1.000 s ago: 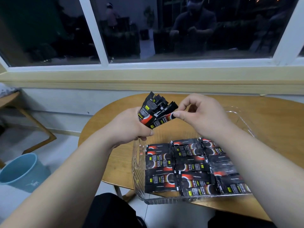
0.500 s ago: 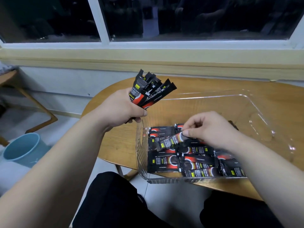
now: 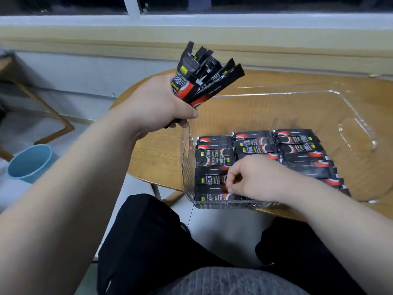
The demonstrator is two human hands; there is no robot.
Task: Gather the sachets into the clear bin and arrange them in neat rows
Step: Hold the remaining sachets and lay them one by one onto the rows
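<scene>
Left hand (image 3: 157, 107) gripped spare sachets (image 3: 204, 75) above clear bin (image 3: 186, 154) left wall: ready supply. Right hand (image 3: 253, 177) pinched sachet (image 3: 210, 179) at bin near-left, likely squaring row (image 3: 214, 160).

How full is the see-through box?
Partly full. Rows of sachets cover the near half of the clear bin; the far half is bare, and the left hand grips a bunch more.

Both arms (image 3: 70, 188) are bare all the way along, and so are the left hand (image 3: 157, 105) and the right hand (image 3: 253, 177). The person wears black trousers (image 3: 153, 241), plain and a bit creased. Low down is a grey top (image 3: 229, 282) with fine ribs in the cloth.
</scene>
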